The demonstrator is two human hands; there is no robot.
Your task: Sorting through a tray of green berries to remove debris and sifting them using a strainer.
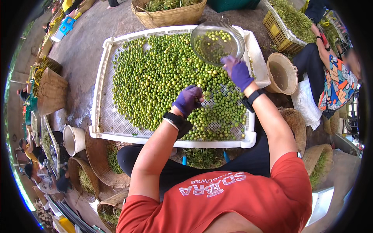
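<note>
1. Two purple-gloved hands work over a white perforated plastic tray (101, 83) heaped w/ small round green fruits (163, 73); red T-shirt (248, 202) and bare forearms fill the foreground.
2. Left hand (188, 100), fingers curled shut, rests on the fruit pile near the tray's front, apparently pinching a few fruits, though what's inside the fist can't be made out.
3. Right hand (237, 72) reaches farther in, clamped on the rim of a round metal sieve bowl (217, 42) that's tilted over the tray's far right corner, some fruits inside, prob. so any spill drops back onto the tray.
4. Beyond the tray: woven baskets (171, 15), a yellow plastic crate (278, 33) of greens, a tan bucket (283, 73) just right of the tray.
5. Another person (330, 73) in patterned clothing sits at far right.
</note>
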